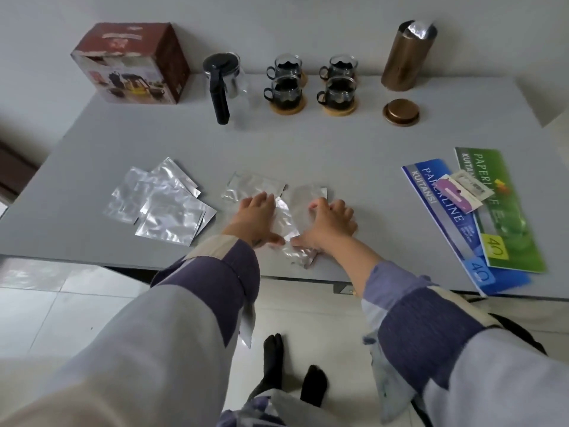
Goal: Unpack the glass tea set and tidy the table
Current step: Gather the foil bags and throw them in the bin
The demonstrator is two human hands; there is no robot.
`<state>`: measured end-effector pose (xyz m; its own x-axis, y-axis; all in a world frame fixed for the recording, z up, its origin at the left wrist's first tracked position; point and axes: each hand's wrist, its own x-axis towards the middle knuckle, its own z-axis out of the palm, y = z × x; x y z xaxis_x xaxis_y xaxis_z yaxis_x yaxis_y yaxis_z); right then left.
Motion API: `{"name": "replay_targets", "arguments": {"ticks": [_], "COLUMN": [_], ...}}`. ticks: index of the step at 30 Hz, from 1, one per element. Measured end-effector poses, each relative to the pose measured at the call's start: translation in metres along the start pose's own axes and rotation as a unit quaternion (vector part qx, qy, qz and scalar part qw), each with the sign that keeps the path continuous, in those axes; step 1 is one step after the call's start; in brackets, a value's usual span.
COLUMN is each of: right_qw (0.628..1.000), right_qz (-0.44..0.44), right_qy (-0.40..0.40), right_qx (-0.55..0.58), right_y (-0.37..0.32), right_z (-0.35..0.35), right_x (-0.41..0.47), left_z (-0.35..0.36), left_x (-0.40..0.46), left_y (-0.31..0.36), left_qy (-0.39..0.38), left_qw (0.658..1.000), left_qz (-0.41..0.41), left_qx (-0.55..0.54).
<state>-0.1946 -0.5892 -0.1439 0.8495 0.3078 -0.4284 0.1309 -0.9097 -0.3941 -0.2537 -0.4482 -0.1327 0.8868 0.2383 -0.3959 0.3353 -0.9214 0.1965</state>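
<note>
Several silver foil pouches (288, 224) lie near the front edge of the grey table (338, 143). My left hand (257, 218) and my right hand (331, 224) rest flat on them, fingers spread, one on each side. Another pile of foil pouches (160, 204) lies to the left. At the back stand the glass teapot (226, 84) with a black lid and handle, and several glass cups (284, 89) with black holders on wooden coasters. The brown tea set box (132, 66) stands at the back left.
A copper canister (406, 53) with foil in its mouth stands at the back right, its lid (401, 111) lying in front of it. Blue and green receipt books (486, 211) with small tags on them lie at the right. The wall runs behind the table.
</note>
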Motion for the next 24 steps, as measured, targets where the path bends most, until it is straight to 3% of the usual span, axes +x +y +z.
{"name": "replay_targets", "arguments": {"ticks": [3,7,9,13,16,19,22,24], "right_qw": [0.998,0.975,0.964,0.968,0.963,0.965,0.963,0.962], "right_qz": [-0.004,0.039,0.061,0.110,0.134,0.128,0.119,0.113], "right_qy": [-0.020,0.036,0.022,-0.022,-0.014,-0.013,-0.038,-0.039], "right_qx": [0.060,0.217,0.258,0.226,0.235,0.227,0.237,0.243], "right_y": [-0.010,-0.016,-0.022,-0.036,-0.043,-0.055,-0.075,-0.090], "right_z": [0.005,0.006,0.004,0.008,0.006,-0.004,-0.015,-0.021], "right_x": [0.001,0.007,0.007,0.004,0.003,0.002,0.005,0.005], "left_z": [0.002,0.006,0.013,0.014,0.003,-0.014,-0.032,-0.040], "left_x": [-0.005,-0.003,-0.001,0.007,0.008,0.004,-0.002,-0.002], "left_y": [-0.004,-0.014,-0.020,-0.030,-0.042,-0.070,-0.109,-0.137], "left_qy": [0.034,0.055,0.068,0.044,0.008,0.071,0.130,0.118], "left_qw": [0.999,0.997,0.996,0.997,0.993,0.984,0.985,0.989], "left_qz": [0.011,0.023,0.031,0.051,0.044,0.035,0.020,-0.018], "left_qx": [-0.018,-0.049,-0.043,-0.042,-0.105,-0.159,-0.115,-0.089]}}
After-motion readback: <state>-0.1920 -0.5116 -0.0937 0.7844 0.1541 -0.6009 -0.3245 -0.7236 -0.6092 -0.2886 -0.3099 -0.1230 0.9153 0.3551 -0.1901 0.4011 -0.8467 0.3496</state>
